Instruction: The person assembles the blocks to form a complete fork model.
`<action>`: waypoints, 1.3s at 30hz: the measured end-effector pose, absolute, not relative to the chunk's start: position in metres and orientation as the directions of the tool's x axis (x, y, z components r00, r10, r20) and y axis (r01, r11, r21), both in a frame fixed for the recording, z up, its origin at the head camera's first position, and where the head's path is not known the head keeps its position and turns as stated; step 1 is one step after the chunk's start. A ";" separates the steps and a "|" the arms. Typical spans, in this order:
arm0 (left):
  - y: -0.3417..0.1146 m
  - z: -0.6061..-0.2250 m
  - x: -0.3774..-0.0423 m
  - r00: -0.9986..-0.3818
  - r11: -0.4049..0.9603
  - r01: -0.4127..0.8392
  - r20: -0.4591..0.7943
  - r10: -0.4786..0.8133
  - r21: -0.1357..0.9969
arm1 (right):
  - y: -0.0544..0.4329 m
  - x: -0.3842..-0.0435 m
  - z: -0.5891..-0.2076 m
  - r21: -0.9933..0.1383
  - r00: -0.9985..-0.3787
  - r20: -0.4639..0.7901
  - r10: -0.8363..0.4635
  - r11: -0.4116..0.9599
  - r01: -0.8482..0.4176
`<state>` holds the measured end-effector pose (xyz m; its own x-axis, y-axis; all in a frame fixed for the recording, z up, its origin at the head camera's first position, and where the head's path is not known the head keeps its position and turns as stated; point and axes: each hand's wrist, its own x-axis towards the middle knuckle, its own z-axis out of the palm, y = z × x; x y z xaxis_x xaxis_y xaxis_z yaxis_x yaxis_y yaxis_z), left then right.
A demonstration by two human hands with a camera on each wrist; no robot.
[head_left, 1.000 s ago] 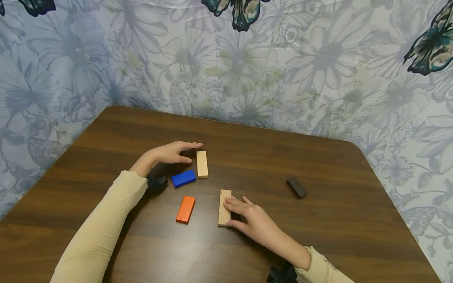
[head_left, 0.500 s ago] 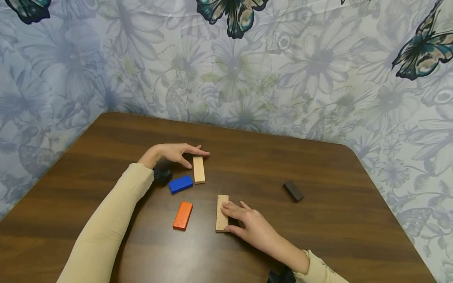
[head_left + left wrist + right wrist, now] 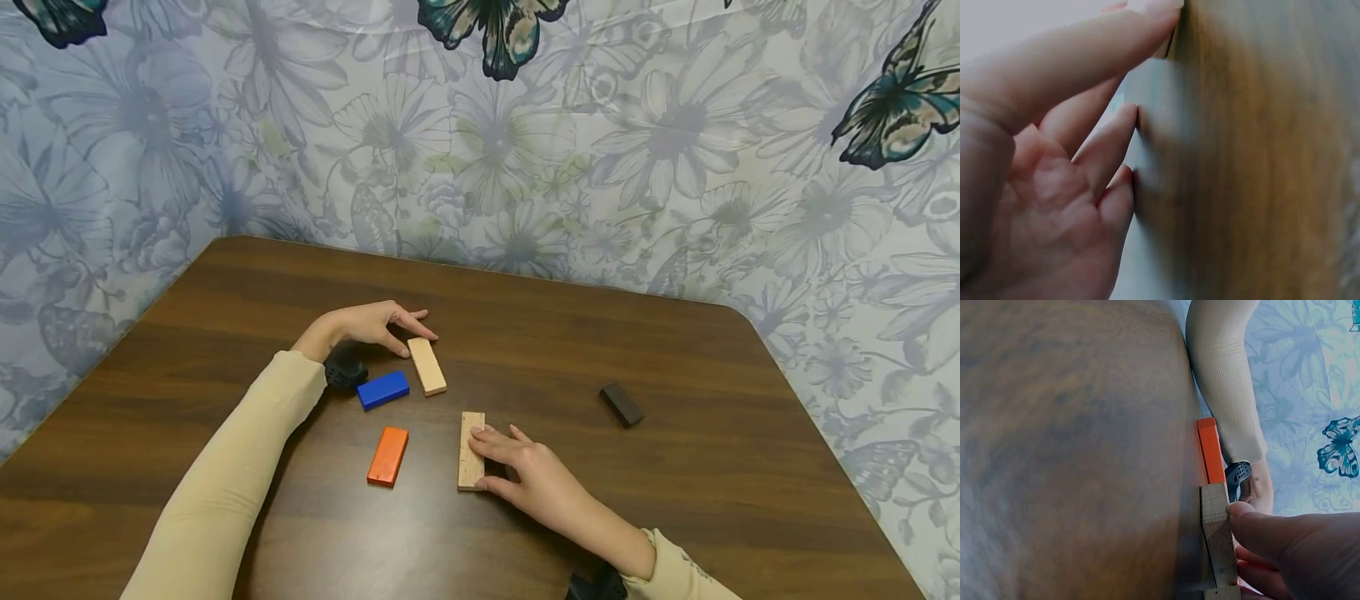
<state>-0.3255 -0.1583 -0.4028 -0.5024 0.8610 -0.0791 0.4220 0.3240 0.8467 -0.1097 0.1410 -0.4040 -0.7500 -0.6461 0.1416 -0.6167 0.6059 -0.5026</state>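
In the head view my left hand (image 3: 367,323) pinches the far end of a light wooden block (image 3: 427,368) between thumb and index finger. That block lies at a slant on the table. The left wrist view shows the left thumb (image 3: 1097,47) over a corner of it, the other fingers spread below. Nearer, my right hand (image 3: 536,475) holds a second light wooden block (image 3: 470,458), thumb at its near right edge and fingertips along its top. From the right wrist, light wooden pieces (image 3: 1219,550) show beside the thumb; the other fingers are partly hidden behind them.
A blue block (image 3: 383,390) lies just left of the slanted wooden block. Toward me is an orange block (image 3: 387,457), between the left forearm and the right hand. A dark block (image 3: 621,405) lies off to the right on the brown table (image 3: 712,483). Patterned cloth hangs behind.
My left hand has reached over the far wooden block's end, taken hold of it and turned the block to a slant. The right hand keeps its place on the nearer block. The head view shifted slightly.
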 end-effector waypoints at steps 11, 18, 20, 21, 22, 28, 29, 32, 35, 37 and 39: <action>-0.162 -0.412 -0.320 -0.587 0.343 0.397 -0.051 0.808 0.852 | 0.142 -0.108 -0.405 -0.503 -0.744 0.129 -0.655 0.603 -0.618; -0.166 -0.406 -0.317 -0.623 0.361 0.384 -0.051 0.781 0.850 | 0.141 -0.108 -0.406 -0.515 -0.750 0.124 -0.650 0.603 -0.609; -0.169 -0.404 -0.316 -0.642 0.372 0.377 -0.049 0.765 0.848 | 0.141 -0.108 -0.407 -0.514 -0.748 0.128 -0.651 0.602 -0.611; -0.170 -0.403 -0.315 -0.652 0.374 0.373 -0.047 0.757 0.849 | 0.141 -0.108 -0.406 -0.515 -0.748 0.130 -0.651 0.601 -0.612; -0.172 -0.403 -0.314 -0.663 0.378 0.370 -0.044 0.747 0.849 | 0.141 -0.108 -0.406 -0.515 -0.748 0.131 -0.651 0.600 -0.612; -0.179 -0.398 -0.305 -0.726 0.391 0.327 -0.036 0.687 0.860 | 0.140 -0.107 -0.406 -0.522 -0.749 0.136 -0.648 0.596 -0.610; -0.179 -0.397 -0.302 -0.735 0.391 0.318 -0.036 0.677 0.864 | 0.140 -0.107 -0.406 -0.523 -0.749 0.138 -0.648 0.594 -0.611; -0.174 -0.389 -0.293 -0.761 0.387 0.300 -0.026 0.648 0.872 | 0.141 -0.107 -0.406 -0.518 -0.746 0.148 -0.649 0.592 -0.617; -0.165 -0.378 -0.281 -0.796 0.394 0.295 -0.005 0.606 0.870 | 0.141 -0.107 -0.406 -0.509 -0.747 0.154 -0.647 0.596 -0.621; -0.157 -0.372 -0.271 -0.816 0.406 0.301 0.013 0.577 0.863 | 0.141 -0.108 -0.407 -0.505 -0.747 0.156 -0.647 0.598 -0.623; -0.149 -0.368 -0.262 -0.833 0.413 0.297 0.021 0.554 0.861 | 0.140 -0.109 -0.407 -0.503 -0.748 0.157 -0.644 0.600 -0.622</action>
